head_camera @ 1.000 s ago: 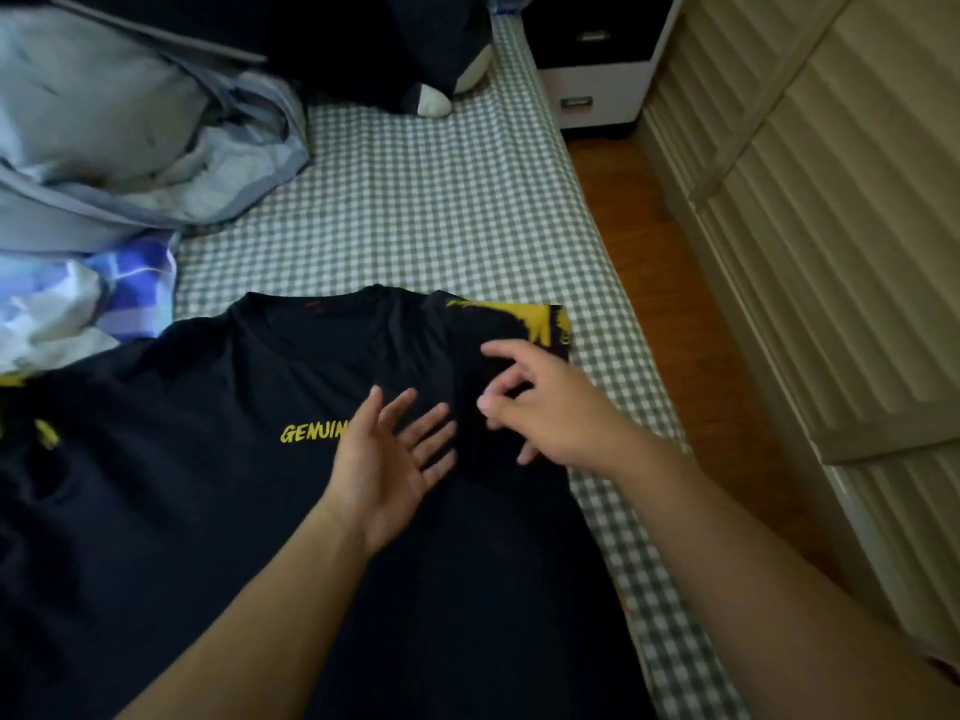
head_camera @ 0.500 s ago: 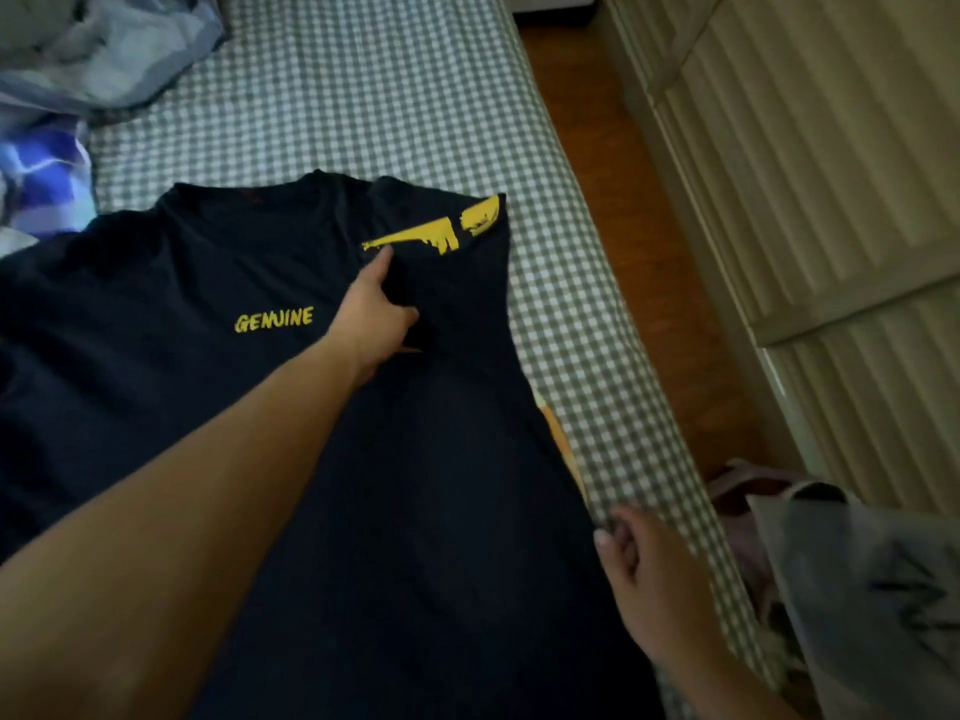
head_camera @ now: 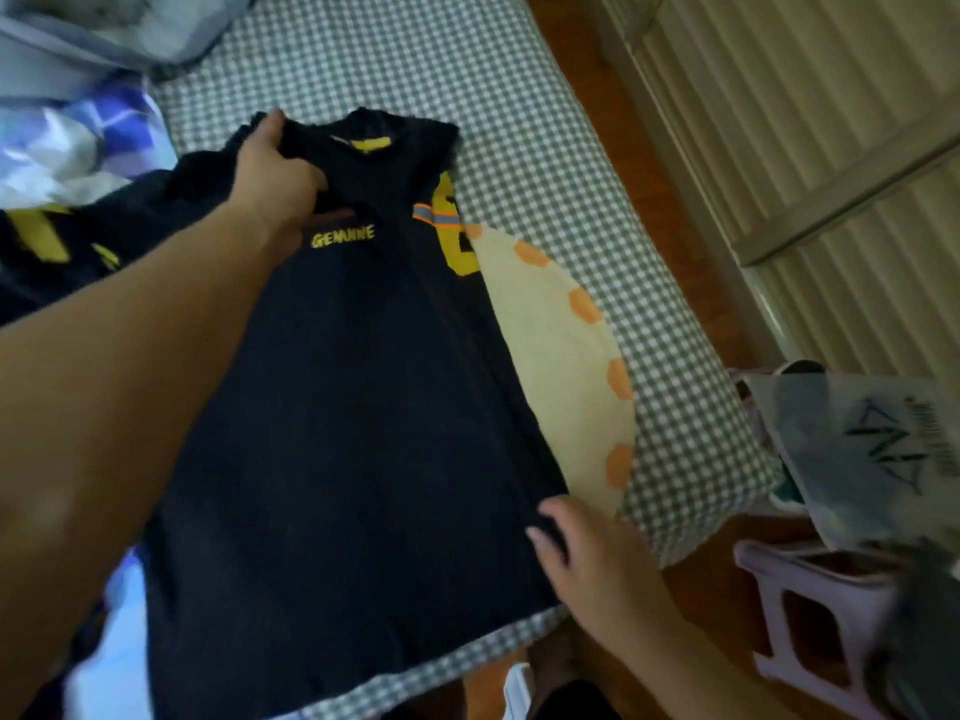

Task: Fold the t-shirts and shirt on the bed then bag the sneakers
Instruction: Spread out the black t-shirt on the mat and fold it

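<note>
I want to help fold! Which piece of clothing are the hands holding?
The dark t-shirt with yellow "GENUINE" lettering; left hand and right hand grip it.

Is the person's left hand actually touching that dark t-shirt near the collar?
Touching. The head view shows the left hand gripping the dark t-shirt near its collar, fingers curled over the bunched fabric, no gap visible.

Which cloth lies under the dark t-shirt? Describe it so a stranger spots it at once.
Start at the green-and-white checked bed sheet, then find the dark navy t-shirt with yellow "GENUINE" lettering spread on it. Peeking from under its right edge lies a pale cream rounded cloth, the only piece edged with orange patches.
</note>
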### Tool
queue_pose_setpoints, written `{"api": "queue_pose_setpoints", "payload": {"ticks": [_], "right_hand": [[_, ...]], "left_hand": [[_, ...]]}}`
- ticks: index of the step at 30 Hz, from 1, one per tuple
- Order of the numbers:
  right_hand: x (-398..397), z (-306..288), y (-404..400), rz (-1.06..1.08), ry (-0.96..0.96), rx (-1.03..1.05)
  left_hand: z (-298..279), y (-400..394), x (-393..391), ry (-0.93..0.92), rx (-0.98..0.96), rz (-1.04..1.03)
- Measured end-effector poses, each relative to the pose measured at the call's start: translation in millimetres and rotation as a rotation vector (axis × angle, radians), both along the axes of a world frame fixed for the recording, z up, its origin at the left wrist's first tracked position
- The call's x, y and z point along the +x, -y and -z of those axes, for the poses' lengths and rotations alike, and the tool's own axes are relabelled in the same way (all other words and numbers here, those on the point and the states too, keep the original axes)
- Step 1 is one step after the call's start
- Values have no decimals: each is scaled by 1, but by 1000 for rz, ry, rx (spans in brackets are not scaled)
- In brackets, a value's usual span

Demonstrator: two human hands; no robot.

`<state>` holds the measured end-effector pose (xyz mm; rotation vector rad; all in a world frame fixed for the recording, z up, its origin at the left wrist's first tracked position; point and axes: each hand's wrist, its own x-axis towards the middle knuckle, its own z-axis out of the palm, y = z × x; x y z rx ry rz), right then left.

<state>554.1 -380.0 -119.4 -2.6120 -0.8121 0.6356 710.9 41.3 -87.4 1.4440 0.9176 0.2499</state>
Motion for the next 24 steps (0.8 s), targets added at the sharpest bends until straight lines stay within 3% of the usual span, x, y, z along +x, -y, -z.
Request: {"api": "queue_pose_setpoints", "payload": {"ticks": [3,7,12,15,18,21,24], "right_hand": [[-38,25,-41,-121,-23,42],[-63,53,-70,-88,-135,20],[-76,54,-72,-64,-20,105],[-84,45,-81,-144,-140,44],[-86,43,-80,-262,-180,-102],[-60,45,-52,19,-47,-156],[-24,50,-20,425,-55,-116]], "left_hand": [[15,-35,-29,-39,19,23],[36,-60,-50,-83,49,72],[23,-61,-54,-19,55,94],[28,-64,-68,-3,8,31],[40,-40,-104,-242,170,-101],[72,45,-186,-452,279,-61],[96,148,-275,-660,44,145]]}}
